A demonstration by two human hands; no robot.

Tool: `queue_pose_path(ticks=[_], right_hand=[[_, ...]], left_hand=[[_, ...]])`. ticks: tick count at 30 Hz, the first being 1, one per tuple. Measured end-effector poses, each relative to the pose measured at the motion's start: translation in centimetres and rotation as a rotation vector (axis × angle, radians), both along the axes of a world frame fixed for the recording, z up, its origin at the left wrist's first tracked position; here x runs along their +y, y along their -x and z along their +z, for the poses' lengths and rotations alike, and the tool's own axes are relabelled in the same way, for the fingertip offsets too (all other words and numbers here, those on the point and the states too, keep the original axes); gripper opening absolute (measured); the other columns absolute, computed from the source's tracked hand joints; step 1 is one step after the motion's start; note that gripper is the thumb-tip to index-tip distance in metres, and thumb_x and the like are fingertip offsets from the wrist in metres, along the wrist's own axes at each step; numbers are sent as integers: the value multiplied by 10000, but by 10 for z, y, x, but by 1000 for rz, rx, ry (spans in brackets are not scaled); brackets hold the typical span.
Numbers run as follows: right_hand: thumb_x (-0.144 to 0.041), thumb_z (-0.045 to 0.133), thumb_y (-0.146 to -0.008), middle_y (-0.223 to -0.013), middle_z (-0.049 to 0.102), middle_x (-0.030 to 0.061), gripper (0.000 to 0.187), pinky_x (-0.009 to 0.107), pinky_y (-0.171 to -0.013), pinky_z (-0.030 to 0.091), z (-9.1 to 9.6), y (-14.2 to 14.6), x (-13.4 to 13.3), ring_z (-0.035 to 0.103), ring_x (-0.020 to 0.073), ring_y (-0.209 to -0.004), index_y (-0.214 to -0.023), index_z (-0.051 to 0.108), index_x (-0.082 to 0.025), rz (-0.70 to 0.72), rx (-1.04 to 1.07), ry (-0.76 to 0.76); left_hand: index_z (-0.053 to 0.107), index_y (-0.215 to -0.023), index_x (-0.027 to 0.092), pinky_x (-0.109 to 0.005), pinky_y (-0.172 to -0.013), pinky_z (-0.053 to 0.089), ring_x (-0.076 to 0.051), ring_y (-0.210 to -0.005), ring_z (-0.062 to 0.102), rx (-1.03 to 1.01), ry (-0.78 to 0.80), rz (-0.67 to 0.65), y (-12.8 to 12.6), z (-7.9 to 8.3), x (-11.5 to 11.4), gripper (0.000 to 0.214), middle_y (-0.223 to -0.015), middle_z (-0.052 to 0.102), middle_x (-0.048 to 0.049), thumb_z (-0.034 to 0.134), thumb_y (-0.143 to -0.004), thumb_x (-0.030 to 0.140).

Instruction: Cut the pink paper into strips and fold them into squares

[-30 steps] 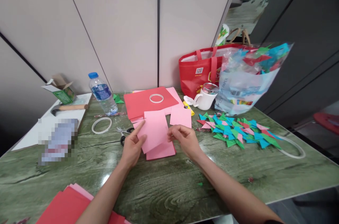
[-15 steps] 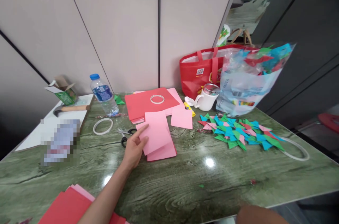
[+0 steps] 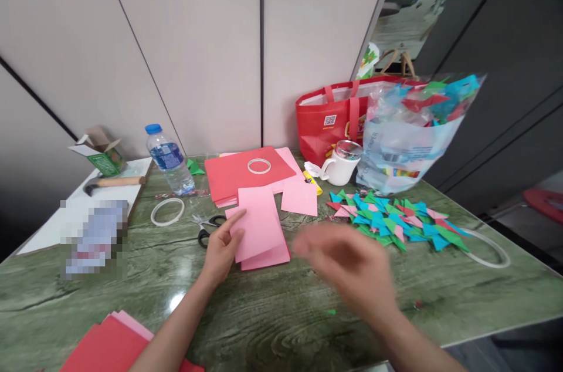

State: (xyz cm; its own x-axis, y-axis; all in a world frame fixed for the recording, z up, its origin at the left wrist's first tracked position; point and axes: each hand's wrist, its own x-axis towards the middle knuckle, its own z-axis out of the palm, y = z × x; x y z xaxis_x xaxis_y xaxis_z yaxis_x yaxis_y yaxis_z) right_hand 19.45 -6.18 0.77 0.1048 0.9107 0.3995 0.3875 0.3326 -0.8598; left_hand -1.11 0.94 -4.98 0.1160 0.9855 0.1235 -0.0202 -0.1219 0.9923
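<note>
My left hand holds the left edge of a pink paper sheet, its index finger and thumb lying on top. Under that sheet lies more pink paper, turned at a slight angle, with a red edge showing. My right hand is in the air to the right of these sheets, loosely curved and blurred by motion. A gap shows between its thumb and fingers, and I see nothing in it. Beyond the hands lies a pink square. Black-handled scissors rest just left of my left hand.
Red sheets carry a tape roll at the back. A bottle, hammer and second tape roll stand left. Rightward are a white mug, red bag, clear bag and folded paper pieces.
My right hand has come up from the bottom right edge towards the pink sheets. My left hand stays on the paper. The view has shifted slightly.
</note>
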Motion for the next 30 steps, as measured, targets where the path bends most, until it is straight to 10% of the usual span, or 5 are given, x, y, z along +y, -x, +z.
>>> queue_pose_path(ticks=[2, 7, 30], right_hand=[[-350, 616, -700, -743, 651, 14, 281, 246, -624, 515, -6, 3, 23, 610, 138, -723, -880, 618, -134, 22, 119, 82], [-149, 751, -485, -935, 624, 61, 803, 306, -654, 500, -38, 20, 50, 610, 181, -773, -1198, 384, -188, 306, 423, 496], [-148, 639, -558, -832, 621, 27, 514, 262, -576, 451, -53, 29, 46, 526, 158, -656, -1057, 519, -150, 150, 130, 328]], left_hand=[[560, -1153, 192, -340, -918, 390, -233, -1116, 491, 66, -40, 12, 0, 0, 0, 420, -1252, 532, -84, 585, -751, 311], [593, -1112, 189, -359, -952, 362, -236, -1118, 497, 157, -77, 25, -2, 3, -2, 391, -1212, 567, -81, 583, -747, 328], [496, -1219, 272, -342, -995, 337, -216, -1167, 463, 336, -158, -158, -10, 9, -13, 490, -1278, 508, -12, 605, -742, 258]])
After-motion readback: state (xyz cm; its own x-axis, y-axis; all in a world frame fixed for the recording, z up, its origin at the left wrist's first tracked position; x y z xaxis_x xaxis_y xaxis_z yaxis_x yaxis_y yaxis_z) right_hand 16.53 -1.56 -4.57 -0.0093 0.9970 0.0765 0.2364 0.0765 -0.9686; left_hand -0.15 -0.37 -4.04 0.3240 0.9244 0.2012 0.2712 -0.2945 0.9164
